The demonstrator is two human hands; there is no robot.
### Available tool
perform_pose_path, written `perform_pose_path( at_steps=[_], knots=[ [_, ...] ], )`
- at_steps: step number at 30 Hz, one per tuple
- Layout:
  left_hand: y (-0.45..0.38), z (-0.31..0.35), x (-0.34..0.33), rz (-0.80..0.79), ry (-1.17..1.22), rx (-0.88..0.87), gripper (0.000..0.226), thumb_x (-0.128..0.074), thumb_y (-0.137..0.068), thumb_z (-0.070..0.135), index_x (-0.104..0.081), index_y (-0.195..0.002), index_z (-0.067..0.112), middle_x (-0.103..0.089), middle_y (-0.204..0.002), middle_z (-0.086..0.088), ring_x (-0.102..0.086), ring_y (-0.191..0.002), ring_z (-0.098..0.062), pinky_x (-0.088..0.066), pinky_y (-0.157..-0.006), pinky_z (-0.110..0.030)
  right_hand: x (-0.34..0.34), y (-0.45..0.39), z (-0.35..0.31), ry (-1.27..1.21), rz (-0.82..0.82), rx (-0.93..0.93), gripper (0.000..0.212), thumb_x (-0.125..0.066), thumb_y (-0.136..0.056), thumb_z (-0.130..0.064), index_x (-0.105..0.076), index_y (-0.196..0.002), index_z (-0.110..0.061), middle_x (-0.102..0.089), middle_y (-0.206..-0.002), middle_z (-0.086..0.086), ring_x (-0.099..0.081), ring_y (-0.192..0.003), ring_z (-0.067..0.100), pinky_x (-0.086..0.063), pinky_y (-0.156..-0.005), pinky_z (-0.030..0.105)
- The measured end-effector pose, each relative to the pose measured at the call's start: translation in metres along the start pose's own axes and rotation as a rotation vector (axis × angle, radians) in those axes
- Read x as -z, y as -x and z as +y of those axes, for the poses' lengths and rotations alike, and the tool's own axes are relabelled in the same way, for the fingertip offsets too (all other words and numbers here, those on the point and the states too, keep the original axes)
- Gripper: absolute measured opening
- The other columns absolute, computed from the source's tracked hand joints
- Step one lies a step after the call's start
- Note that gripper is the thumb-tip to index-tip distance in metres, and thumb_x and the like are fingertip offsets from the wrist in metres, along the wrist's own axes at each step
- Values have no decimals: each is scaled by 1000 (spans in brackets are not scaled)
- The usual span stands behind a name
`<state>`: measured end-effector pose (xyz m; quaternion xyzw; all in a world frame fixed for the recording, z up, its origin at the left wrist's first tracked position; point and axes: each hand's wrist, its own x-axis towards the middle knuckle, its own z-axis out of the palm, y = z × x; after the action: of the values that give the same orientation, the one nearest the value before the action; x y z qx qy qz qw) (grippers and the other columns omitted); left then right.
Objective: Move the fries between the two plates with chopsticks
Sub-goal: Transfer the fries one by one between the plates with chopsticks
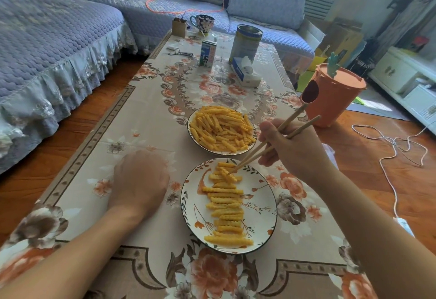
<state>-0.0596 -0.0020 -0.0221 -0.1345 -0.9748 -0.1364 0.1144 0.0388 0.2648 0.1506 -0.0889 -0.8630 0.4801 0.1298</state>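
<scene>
Two plates stand on the flowered tablecloth. The far plate [253, 138] holds a loose heap of crinkle fries [220, 127]. The near flower-patterned plate [264, 206] carries a row of fries [226, 204] laid crosswise, one below another. My right hand [291, 146] grips a pair of wooden chopsticks [271, 143]; their tips touch a fry [227, 175] at the far end of the near plate's row. My left hand [139, 180] rests on the cloth left of the near plate, fingers curled under, holding nothing.
A tissue pack [245, 72], a milk carton [207, 53], a tin can [245, 42], a mug [203, 23] and a small box [178, 27] stand at the table's far end. An orange bin [335, 95] stands right of the table, white cables [396, 147] on the floor, a sofa [47, 51] left.
</scene>
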Motion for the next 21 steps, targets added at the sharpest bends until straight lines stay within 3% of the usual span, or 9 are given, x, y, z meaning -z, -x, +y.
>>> perform_pose_path(
  at_steps=[2, 6, 15, 18, 21],
  knots=[
    [0, 0, -1, 4, -1, 1, 38, -41, -88, 44, -63, -110, 23, -58, -114, -7, -48, -109, -30, -41, -93, -49, -3, 3, 0, 39, -13, -14, 34, -60, -101, -30, -67, -86, 0, -72, -63, 13, -73, -54, 23, -57, -50, 24],
    [0, 0, -1, 7, -4, 1, 37, -41, -88, 44, -63, -109, 23, -58, -113, -7, -48, -109, -30, -41, -93, -49, -9, 3, 1, 33, -29, -10, 33, -60, -101, -28, -67, -85, 0, -70, -61, 13, -72, -54, 26, -58, -50, 26],
    [-1, 0, -1, -1, -4, 2, 38, -41, -89, 44, -64, -110, 23, -57, -115, -7, -47, -109, -30, -41, -94, -49, -3, 7, -8, 117, -63, 54, 30, -59, -102, -25, -69, -87, 0, -71, -64, 6, -71, -53, 13, -48, -49, 9],
    [0, -2, -1, 0, 9, -1, 38, -40, -89, 45, -63, -112, 23, -57, -116, -7, -47, -111, -30, -40, -95, -49, 0, 6, -4, 150, -118, 77, 28, -61, -100, -27, -69, -91, -2, -72, -65, 6, -73, -57, 13, -53, -53, 15],
    [1, -2, -1, 2, 18, -2, 39, -39, -90, 44, -63, -112, 23, -58, -117, -7, -48, -111, -30, -41, -95, -49, 12, -2, 0, 53, -49, 89, 26, -59, -100, -26, -70, -91, -4, -71, -63, 5, -74, -58, 23, -61, -55, 31]
  ],
)
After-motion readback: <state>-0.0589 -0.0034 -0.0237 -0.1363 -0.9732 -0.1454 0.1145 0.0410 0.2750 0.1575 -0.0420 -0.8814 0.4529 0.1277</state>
